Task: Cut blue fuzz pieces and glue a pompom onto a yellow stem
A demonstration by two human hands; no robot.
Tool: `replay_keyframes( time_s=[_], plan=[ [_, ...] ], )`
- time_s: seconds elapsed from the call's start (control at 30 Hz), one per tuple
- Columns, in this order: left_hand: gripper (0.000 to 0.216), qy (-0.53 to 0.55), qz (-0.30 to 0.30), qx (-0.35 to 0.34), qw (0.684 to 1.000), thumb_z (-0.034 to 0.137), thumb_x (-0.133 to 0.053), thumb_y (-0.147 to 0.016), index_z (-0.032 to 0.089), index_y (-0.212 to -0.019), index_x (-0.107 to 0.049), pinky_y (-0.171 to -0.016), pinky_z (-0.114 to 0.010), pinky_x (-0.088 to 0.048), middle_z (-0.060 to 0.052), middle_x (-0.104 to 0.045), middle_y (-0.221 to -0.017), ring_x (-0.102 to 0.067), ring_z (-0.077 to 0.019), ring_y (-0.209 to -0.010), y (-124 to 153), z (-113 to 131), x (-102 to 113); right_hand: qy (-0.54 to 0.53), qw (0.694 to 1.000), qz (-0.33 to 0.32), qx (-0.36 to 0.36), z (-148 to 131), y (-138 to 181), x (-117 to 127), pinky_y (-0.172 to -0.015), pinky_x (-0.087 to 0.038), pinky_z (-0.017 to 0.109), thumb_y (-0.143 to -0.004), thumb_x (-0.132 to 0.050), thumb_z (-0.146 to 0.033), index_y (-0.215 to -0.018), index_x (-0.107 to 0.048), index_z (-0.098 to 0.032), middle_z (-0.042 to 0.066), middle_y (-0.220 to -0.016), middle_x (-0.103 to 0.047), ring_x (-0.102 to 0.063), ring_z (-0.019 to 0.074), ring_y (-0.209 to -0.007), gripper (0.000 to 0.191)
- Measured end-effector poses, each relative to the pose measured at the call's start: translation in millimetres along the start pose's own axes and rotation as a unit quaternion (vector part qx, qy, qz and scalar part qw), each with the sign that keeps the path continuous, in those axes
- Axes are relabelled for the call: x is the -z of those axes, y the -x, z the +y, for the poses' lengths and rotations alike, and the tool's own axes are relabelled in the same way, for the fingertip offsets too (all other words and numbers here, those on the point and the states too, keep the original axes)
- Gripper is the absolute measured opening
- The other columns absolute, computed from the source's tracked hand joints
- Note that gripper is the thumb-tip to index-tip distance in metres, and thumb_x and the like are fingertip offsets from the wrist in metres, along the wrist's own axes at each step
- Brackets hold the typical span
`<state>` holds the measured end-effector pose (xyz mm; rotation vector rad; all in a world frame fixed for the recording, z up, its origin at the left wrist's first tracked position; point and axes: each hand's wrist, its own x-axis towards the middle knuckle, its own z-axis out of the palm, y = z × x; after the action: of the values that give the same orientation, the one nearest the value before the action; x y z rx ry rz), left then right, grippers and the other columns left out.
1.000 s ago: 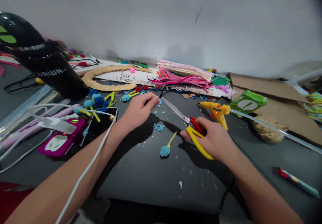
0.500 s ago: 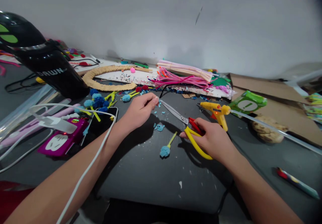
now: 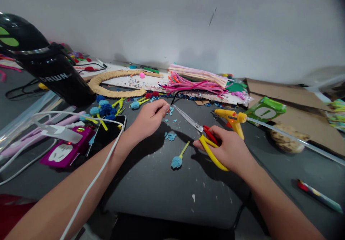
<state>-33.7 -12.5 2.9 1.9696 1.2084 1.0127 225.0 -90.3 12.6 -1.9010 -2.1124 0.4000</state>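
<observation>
My right hand [image 3: 229,150] is closed round the yellow and red handles of a pair of scissors [image 3: 198,128]. Their blades point up and left toward my left hand [image 3: 149,117]. That hand's fingers are pinched together at the blade tips on something too small to name. Small blue scraps [image 3: 170,135] lie on the dark table [image 3: 161,193] below the blades. A blue pom-pom on a yellow stem [image 3: 178,158] lies just in front, between both hands.
A yellow glue gun [image 3: 233,119] stands right of the scissors. Pink pipe cleaners [image 3: 194,85] and a tan ring [image 3: 113,83] lie behind. A black appliance [image 3: 40,63], a phone [image 3: 109,132], a magenta gadget [image 3: 67,150] and blue pom-poms [image 3: 104,109] crowd the left. Cardboard [image 3: 291,103] lies right.
The scissors and my right hand shifted very slightly left, then back. My left hand has stayed pinched at the blade tips.
</observation>
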Motion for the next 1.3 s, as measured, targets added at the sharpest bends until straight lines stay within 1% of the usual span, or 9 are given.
replay_keyframes(
  time_s=[0.07, 0.2, 0.47, 0.63, 1.07, 1.3],
  plan=[
    [0.026, -0.001, 0.001, -0.003, 1.0, 0.033, -0.045, -0.096, 0.017, -0.078, -0.055, -0.06, -0.025, -0.036, 0.001, -0.051, -0.068, -0.046, -0.0125, -0.063, 0.1, 0.5, 0.1, 0.004, 1.0, 0.003, -0.006, -1.4, 0.7, 1.0, -0.052, -0.027, 0.025, -0.071, -0.065, -0.07, -0.071, -0.047, -0.023, -0.003, -0.06, -0.057, -0.047, 0.0143, -0.055, 0.05],
    [0.024, -0.007, 0.005, -0.012, 1.0, 0.031, -0.045, -0.095, 0.017, -0.078, -0.054, -0.06, -0.024, -0.036, 0.001, -0.052, -0.07, -0.046, -0.0125, -0.064, 0.5, 2.2, 0.6, 0.004, 1.0, -0.009, -0.008, -0.1, 0.6, 0.3, -0.052, -0.026, 0.025, -0.072, -0.064, -0.071, -0.071, -0.049, -0.024, -0.003, -0.06, -0.057, -0.046, 0.014, -0.055, 0.05],
    [0.023, -0.026, 0.006, -0.019, 0.999, 0.03, -0.046, -0.094, 0.017, -0.078, -0.055, -0.06, -0.024, -0.037, 0.0, -0.053, -0.069, -0.048, -0.0129, -0.064, 0.8, 3.9, 0.9, -0.008, 1.0, 0.0, 0.012, 3.7, -0.3, -2.9, -0.05, -0.025, 0.025, -0.074, -0.059, -0.075, -0.072, -0.053, -0.023, -0.002, -0.058, -0.054, -0.044, 0.0132, -0.053, 0.052],
    [0.022, -0.032, 0.005, -0.02, 0.999, 0.029, -0.046, -0.094, 0.017, -0.078, -0.056, -0.06, -0.024, -0.036, 0.001, -0.053, -0.069, -0.047, -0.0122, -0.064, 1.0, 3.9, 0.7, 0.0, 1.0, -0.009, 0.006, 3.0, -1.1, -2.6, -0.051, -0.026, 0.025, -0.073, -0.059, -0.076, -0.07, -0.05, -0.023, -0.002, -0.058, -0.053, -0.043, 0.0136, -0.054, 0.054],
    [0.02, -0.018, 0.009, -0.019, 1.0, 0.027, -0.048, -0.093, 0.017, -0.079, -0.055, -0.06, -0.023, -0.036, 0.001, -0.052, -0.069, -0.047, -0.0118, -0.064, 0.8, 4.7, 1.0, -0.013, 1.0, -0.023, 0.015, 2.5, -0.4, -2.3, -0.054, -0.026, 0.026, -0.077, -0.058, -0.073, -0.071, -0.048, -0.023, -0.002, -0.058, -0.052, -0.042, 0.0142, -0.057, 0.051],
    [0.019, -0.018, 0.006, -0.02, 1.0, 0.025, -0.049, -0.093, 0.016, -0.078, -0.056, -0.06, -0.023, -0.035, 0.001, -0.052, -0.07, -0.046, -0.0111, -0.065, 0.8, 3.5, 1.5, 0.014, 1.0, -0.001, 0.01, 3.3, 0.7, -4.4, -0.052, -0.026, 0.025, -0.074, -0.063, -0.069, -0.07, -0.048, -0.023, -0.002, -0.06, -0.056, -0.044, 0.0135, -0.054, 0.049]
  ],
)
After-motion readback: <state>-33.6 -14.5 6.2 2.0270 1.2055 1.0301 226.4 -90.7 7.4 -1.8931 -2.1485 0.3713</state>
